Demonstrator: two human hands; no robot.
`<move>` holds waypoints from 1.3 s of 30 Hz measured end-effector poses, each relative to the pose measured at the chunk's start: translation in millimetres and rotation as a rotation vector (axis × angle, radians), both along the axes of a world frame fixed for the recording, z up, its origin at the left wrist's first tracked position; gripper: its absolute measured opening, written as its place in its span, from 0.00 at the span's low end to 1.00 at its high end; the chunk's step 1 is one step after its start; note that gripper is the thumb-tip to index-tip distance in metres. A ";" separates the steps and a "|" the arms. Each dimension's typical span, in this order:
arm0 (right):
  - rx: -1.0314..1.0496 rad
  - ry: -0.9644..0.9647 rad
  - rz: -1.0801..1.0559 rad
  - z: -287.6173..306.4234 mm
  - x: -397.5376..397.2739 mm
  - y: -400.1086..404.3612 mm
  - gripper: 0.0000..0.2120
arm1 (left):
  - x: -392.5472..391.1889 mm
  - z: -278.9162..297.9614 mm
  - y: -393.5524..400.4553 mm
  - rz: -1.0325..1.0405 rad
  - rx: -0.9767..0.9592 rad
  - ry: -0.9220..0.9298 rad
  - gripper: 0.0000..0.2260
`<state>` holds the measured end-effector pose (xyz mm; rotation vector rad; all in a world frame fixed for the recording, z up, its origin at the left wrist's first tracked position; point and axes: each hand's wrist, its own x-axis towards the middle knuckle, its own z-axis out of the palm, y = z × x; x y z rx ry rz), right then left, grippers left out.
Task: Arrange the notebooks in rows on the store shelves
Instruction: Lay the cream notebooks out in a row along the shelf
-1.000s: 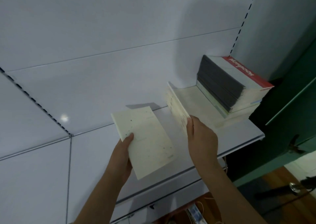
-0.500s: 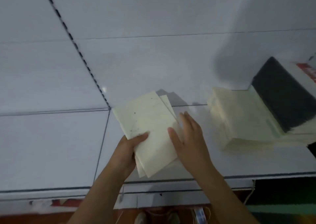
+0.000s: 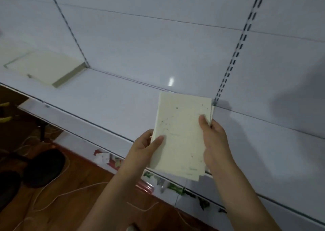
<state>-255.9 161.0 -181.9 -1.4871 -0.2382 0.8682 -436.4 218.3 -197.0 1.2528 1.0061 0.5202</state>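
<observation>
Your left hand (image 3: pixel 146 145) and right hand (image 3: pixel 213 139) grip a small stack of cream notebooks (image 3: pixel 181 134) by its side edges above the white shelf (image 3: pixel 109 97); another notebook (image 3: pixel 47 69) lies flat on that shelf, far left.

shelf (image 3: pixel 114 93) bare between flat cream notebook (image 3: pixel 44 68) far left and the upright (image 3: pixel 218 93); open reach there. cables (image 3: pixel 52 195) on floor below.

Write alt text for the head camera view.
Both hands, left hand and right hand, hold a small stack of cream notebooks above a white store shelf. Another cream stack lies flat farther left.
</observation>
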 end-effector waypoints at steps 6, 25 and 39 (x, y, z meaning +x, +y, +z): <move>0.042 0.085 0.108 7.2 -126.4 112.0 0.09 | -146.9 -15.8 75.4 0.142 0.030 -0.040 0.10; 0.089 0.241 0.381 -8.8 -339.6 423.5 0.12 | -371.8 -23.4 334.6 0.478 0.066 -0.013 0.13; 0.100 0.194 0.417 9.2 -438.5 645.7 0.09 | -483.1 -2.5 570.5 0.448 0.099 0.004 0.16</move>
